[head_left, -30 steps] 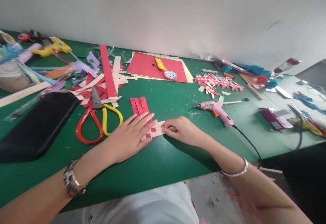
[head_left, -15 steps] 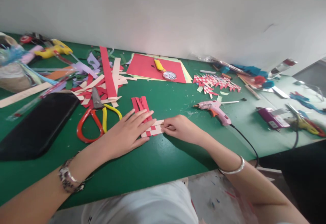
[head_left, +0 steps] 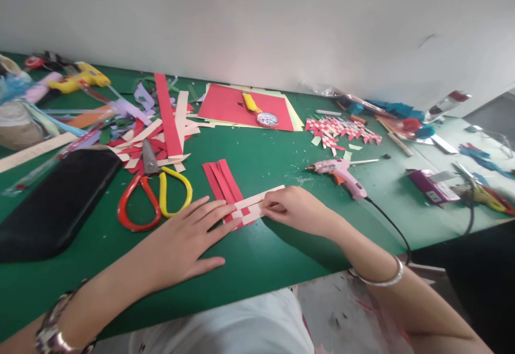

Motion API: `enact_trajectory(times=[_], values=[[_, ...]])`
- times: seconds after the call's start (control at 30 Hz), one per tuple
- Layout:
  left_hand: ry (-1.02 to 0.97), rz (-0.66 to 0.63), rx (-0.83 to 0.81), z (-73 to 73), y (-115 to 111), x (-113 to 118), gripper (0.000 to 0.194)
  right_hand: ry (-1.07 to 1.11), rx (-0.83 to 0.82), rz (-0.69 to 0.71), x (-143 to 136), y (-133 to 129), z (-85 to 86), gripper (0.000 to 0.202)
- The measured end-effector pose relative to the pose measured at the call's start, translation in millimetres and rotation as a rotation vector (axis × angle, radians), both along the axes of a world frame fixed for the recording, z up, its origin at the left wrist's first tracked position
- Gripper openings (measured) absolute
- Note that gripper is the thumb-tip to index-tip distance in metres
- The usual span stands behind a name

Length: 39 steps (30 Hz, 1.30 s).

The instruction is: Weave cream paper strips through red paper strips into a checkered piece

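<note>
Red paper strips point(head_left: 221, 179) and cream paper strips point(head_left: 257, 197) cross each other on the green table, forming a small checkered weave. My left hand point(head_left: 187, 241) lies flat with fingers apart, its fingertips resting on the left edge of the weave. The fingers of my right hand point(head_left: 295, 209) are pinched at the right ends of the cream strips; the exact grip is partly hidden by the hand. Just left of the weave lie scissors point(head_left: 155, 193) with one red and one yellow handle.
A pink glue gun point(head_left: 340, 174) with a black cord lies at the right. Woven zigzag pieces point(head_left: 341, 130) sit behind it. Red paper point(head_left: 225, 104) carries a yellow cutter point(head_left: 251, 102) and a round tin point(head_left: 267, 119). A black case point(head_left: 60, 204) and paper scraps fill the left.
My left hand has slid down and left, uncovering more of the red strips. The weave has turned slightly, and the upper cream strip shows more of its length. My right hand stays pinched.
</note>
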<state>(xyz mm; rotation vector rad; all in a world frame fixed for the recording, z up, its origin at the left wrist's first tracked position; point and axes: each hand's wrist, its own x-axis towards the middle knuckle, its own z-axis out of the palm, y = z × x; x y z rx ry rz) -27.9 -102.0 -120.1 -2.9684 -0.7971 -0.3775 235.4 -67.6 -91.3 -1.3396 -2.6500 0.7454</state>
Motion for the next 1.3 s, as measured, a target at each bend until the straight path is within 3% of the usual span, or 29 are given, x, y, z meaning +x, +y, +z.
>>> enact_trajectory(times=[0.2, 0.37, 0.53, 0.93, 1.3], values=[[0.03, 0.024, -0.063, -4.0, -10.5, -4.2, 0.063, -0.023, 0.23, 0.167, 0.2, 3.8, 0.3, 0.018], [0.06, -0.054, -0.064, -1.2, -4.6, -8.5, 0.063, 0.04, 0.131, 0.315, -3.1, 14.3, -3.3, 0.032], [0.057, -0.13, -0.129, 1.3, 9.7, -12.4, 0.04, 0.021, 0.117, 0.378, -6.7, 23.7, -5.6, 0.031], [-0.032, -0.144, -0.17, 4.0, 27.8, -16.5, 0.034, 0.038, 0.097, 0.35, -10.0, 26.0, -6.7, 0.031], [-0.097, -0.055, -0.21, -1.8, 21.5, -17.5, 0.035, 0.048, 0.171, 0.342, -18.1, 28.4, -10.7, 0.029]])
